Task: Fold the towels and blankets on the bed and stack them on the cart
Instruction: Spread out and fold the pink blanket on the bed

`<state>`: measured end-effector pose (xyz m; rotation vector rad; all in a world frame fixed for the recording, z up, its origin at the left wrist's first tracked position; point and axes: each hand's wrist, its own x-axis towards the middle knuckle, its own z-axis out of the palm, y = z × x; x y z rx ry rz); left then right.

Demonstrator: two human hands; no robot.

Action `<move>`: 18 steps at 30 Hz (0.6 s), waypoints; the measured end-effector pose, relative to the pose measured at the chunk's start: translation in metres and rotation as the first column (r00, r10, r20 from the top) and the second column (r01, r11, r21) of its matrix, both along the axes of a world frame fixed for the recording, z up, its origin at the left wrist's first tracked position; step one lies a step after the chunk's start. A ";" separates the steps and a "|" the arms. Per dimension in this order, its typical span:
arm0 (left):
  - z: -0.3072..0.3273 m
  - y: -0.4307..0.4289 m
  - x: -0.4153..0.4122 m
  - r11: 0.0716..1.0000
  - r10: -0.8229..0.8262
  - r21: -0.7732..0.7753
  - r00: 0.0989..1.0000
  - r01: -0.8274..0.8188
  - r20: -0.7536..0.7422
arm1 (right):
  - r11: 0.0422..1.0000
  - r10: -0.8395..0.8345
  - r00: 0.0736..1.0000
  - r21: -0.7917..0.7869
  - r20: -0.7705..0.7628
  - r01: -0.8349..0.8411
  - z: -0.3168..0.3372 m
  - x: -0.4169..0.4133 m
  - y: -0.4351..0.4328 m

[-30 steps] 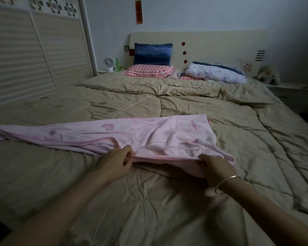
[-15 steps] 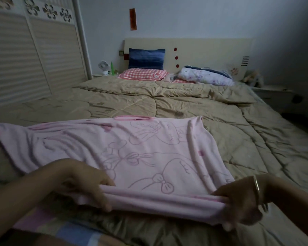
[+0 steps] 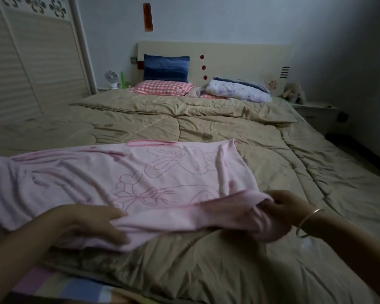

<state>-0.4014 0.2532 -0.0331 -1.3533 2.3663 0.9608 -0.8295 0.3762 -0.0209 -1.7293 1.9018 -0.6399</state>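
Dim grey light is filling a bedroom where a wide tan quilted comforter point(image 3: 228, 132) is covering the bed up to a cream headboard with three red dots point(image 3: 239, 58). A dark blue pillow point(image 3: 166, 68) is leaning against that headboard, with a red-and-white checked pillow point(image 3: 162, 87) lying flat in front of it. A rolled white floral quilt point(image 3: 239, 91) is sitting to their right. A louvred cream wardrobe point(image 3: 42, 62) is running along the left wall, and a small white fan point(image 3: 111, 77) is standing in the far corner beside it.

You are working on a pale pink towel printed with outline drawings of a bunny and bows point(image 3: 140, 176). It is lying spread across the near half of the comforter, with its left end running out of view. Your left hand point(image 3: 92, 224) is pinching the towel's near edge, thumb on top and fingers curled beneath. Your right hand point(image 3: 281, 209) is wearing a thin gold bangle point(image 3: 309, 220) at the wrist. It is gripping the bunched right corner and holding it lifted just off the bedding, so the near hem is stretching between your two hands. A pastel striped sheet point(image 3: 75, 288) is showing under the comforter's near edge, at the bottom left.
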 end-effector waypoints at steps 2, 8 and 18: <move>0.005 0.013 0.001 0.945 -0.165 0.290 0.986 0.150 0.029 | 0.947 0.252 0.938 0.262 -0.238 -0.188 0.002 0.005 0.014; 0.008 0.010 -0.007 0.847 -0.270 0.512 0.945 0.142 0.183 | 0.468 0.752 0.650 0.784 -0.109 -0.409 -0.001 0.019 0.047; 0.064 -0.093 -0.125 0.803 0.316 -0.551 0.946 -0.229 0.069 | 0.981 0.126 0.873 0.188 -0.472 -0.040 0.003 -0.102 -0.064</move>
